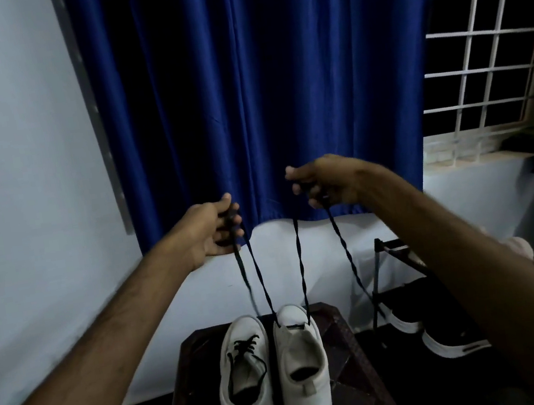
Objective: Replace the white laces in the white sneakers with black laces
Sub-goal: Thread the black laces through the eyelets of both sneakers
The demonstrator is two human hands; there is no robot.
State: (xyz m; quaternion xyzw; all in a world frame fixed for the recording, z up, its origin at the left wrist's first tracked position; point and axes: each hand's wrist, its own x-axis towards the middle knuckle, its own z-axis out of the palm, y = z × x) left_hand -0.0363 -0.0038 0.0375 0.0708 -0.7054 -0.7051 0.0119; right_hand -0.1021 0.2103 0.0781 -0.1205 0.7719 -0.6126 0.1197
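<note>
1. Head view: left hand was closed around one end of the black lace; right hand was pinched shut on the other end.
2. Both strands ran down to the front eyelets of the right sneaker at 6 o'clock.
3. Left sneaker, already black-laced, stood touching it on the dark stool.

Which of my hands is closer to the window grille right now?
Right. The right hand is raised just left of the window grille, holding the black lace. The left hand is further left, in front of the blue curtain.
</note>
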